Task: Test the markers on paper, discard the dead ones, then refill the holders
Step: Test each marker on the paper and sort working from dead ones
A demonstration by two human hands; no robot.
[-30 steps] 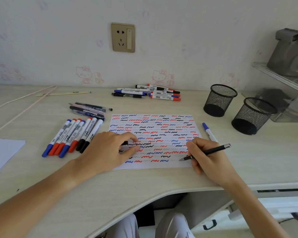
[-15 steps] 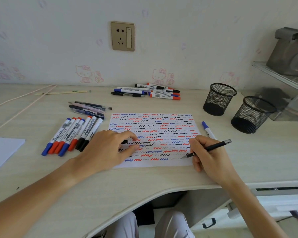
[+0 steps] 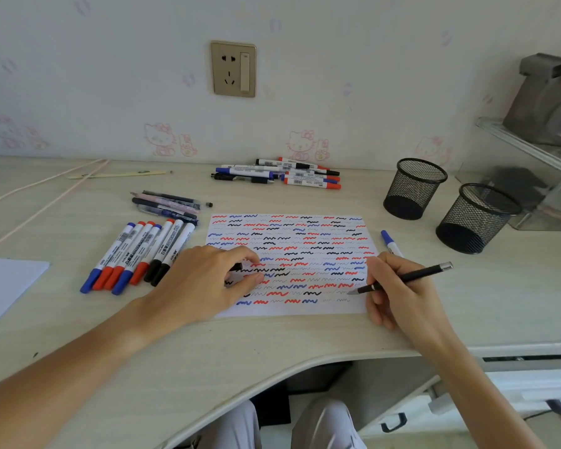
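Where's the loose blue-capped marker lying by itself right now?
In the head view the blue-capped marker lies on the desk just off the paper's right edge, behind the right hand, left of the nearer mesh holder.

Mesh holders point(image 3: 414, 188): we counted two, right of the paper point(image 3: 305, 228).
Markers in the row point(image 3: 140, 254) left of the paper: we counted seven.
Hands: we saw two.

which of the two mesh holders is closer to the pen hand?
The nearer-to-camera mesh holder, right of the other mesh holder, which stands further back by the wall. Both look empty. The right hand grips a black pen.
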